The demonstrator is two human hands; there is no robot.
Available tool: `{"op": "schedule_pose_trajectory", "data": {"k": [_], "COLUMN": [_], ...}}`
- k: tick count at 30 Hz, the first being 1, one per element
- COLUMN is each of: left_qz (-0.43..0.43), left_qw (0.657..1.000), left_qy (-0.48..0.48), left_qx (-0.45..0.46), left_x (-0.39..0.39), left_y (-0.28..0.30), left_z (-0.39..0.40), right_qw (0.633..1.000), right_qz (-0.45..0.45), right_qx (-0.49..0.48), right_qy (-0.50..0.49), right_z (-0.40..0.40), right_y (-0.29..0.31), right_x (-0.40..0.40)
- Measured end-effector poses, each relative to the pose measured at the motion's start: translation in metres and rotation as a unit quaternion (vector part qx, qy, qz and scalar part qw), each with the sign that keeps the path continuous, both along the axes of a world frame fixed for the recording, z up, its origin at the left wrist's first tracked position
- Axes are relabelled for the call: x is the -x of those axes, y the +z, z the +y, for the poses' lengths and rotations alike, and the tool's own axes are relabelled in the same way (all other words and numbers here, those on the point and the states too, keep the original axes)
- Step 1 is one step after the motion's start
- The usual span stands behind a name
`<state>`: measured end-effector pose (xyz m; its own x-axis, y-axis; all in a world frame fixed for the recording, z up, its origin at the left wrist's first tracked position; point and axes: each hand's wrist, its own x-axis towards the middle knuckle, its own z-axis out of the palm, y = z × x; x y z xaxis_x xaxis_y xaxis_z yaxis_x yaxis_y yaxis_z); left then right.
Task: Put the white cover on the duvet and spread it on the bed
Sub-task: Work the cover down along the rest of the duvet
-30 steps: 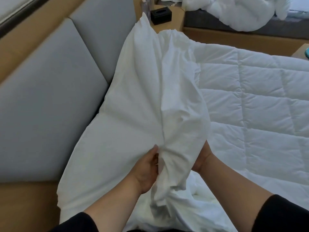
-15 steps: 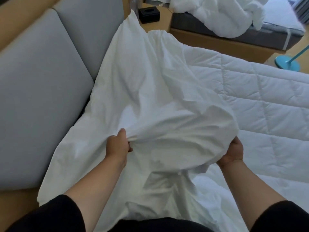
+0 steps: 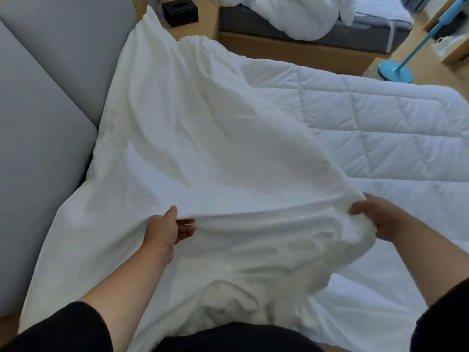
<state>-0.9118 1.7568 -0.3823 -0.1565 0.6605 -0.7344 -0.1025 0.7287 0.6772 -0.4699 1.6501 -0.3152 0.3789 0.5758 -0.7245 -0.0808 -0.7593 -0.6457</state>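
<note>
The white cover is stretched out wide over the left half of the bed, its far corner reaching up against the headboard. My left hand pinches a fold of its near edge, thumb on top. At the right end of that same edge, my right hand grips a bunched handful of the cloth. The quilted white duvet lies flat on the bed to the right, partly under the cover.
A grey padded headboard runs along the left. A black tissue box sits on a wooden nightstand at the back. Beyond lies a second bed with crumpled white bedding. A blue stand rests on the floor at right.
My hands have moved apart, left hand staying left and right hand going right, pulling the bunched cover open into a wide sheet. The view has tilted toward the foot of the bed.
</note>
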Motion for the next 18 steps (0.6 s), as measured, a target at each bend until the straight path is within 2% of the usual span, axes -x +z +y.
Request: {"op": "schedule_pose_trajectory", "data": {"k": [2, 4, 5, 7, 11, 14, 16, 18], "left_qz": [-0.032, -0.025, -0.007, 0.032, 0.084, 0.125, 0.161, 0.228], "left_qw": [0.999, 0.993, 0.986, 0.962, 0.911, 0.86, 0.804, 0.711], "left_qy": [-0.034, -0.109, -0.16, -0.262, -0.395, -0.488, -0.568, -0.663], "left_qx": [0.026, 0.046, 0.049, 0.063, 0.087, 0.08, 0.073, 0.053], "left_x": [-0.016, -0.028, -0.032, -0.04, -0.055, -0.058, -0.059, -0.059], "left_y": [-0.009, -0.02, -0.027, -0.039, -0.054, -0.066, -0.078, -0.094], "left_z": [-0.005, -0.015, -0.021, -0.036, -0.064, -0.081, -0.091, -0.1], "right_qw": [0.98, 0.916, 0.894, 0.891, 0.933, 0.934, 0.912, 0.892], "right_qz": [-0.189, -0.38, -0.425, -0.426, -0.287, -0.219, -0.257, -0.325], "right_qx": [0.067, 0.129, 0.142, 0.155, 0.193, 0.236, 0.258, 0.226], "right_qy": [-0.013, -0.019, -0.021, -0.014, 0.098, 0.152, 0.189, 0.217], "right_z": [0.007, 0.012, 0.013, 0.008, -0.038, -0.092, -0.13, -0.158], "right_y": [0.007, 0.006, 0.0, -0.023, -0.106, -0.153, -0.174, -0.187], "right_x": [-0.052, -0.083, -0.089, -0.086, -0.032, 0.03, 0.067, 0.101]}}
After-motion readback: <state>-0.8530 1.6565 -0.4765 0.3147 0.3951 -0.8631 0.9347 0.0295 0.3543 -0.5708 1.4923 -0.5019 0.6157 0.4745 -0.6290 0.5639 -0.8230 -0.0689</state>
